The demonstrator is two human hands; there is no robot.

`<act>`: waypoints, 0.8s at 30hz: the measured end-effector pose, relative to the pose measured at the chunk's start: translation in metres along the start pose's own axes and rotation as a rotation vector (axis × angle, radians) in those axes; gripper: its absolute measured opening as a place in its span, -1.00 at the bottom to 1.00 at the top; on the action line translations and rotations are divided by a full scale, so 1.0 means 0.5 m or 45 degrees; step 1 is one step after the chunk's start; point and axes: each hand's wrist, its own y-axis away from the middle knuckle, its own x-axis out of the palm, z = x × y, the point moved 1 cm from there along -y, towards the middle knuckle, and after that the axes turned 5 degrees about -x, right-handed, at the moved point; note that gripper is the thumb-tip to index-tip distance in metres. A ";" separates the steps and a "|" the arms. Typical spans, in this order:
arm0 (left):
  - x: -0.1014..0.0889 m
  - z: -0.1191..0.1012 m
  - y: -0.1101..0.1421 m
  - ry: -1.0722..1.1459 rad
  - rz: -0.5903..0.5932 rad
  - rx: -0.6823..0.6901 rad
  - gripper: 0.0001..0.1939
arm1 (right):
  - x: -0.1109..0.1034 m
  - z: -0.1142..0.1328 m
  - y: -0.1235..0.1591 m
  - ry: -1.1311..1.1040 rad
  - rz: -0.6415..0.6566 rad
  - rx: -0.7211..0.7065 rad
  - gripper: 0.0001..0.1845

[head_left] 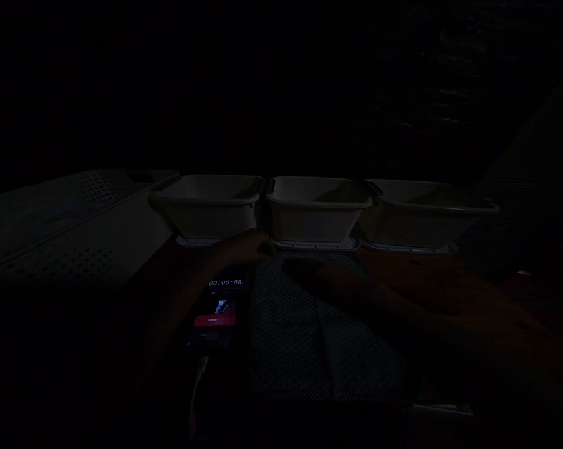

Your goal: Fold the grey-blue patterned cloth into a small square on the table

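The scene is very dark. A grey, textured cloth lies flat in the middle of the wooden table, with a crease running down it. My left hand is at the cloth's far left corner, its fingers bent and mostly lost in shadow; whether they grip the cloth is unclear. Over the far part of the cloth is my right hand, with its fingers stretched out flat towards the left. Nothing shows in it. Just beyond my hands stands the middle white basin.
Beside it are a left white basin and a right white basin. A white perforated basket fills the left side. Under my left forearm lies a lit phone with a cable. Wooden tabletop shows at right.
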 end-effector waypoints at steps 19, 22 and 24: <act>0.005 0.002 -0.002 -0.011 -0.030 -0.007 -0.78 | -0.009 0.008 0.002 0.238 0.164 -0.095 -0.13; 0.005 0.004 -0.003 -0.024 -0.031 -0.021 -0.77 | -0.011 0.015 0.003 0.236 0.216 -0.060 -0.09; 0.005 0.004 -0.003 -0.026 -0.036 -0.024 -0.75 | -0.011 0.016 0.004 0.237 0.253 -0.061 -0.06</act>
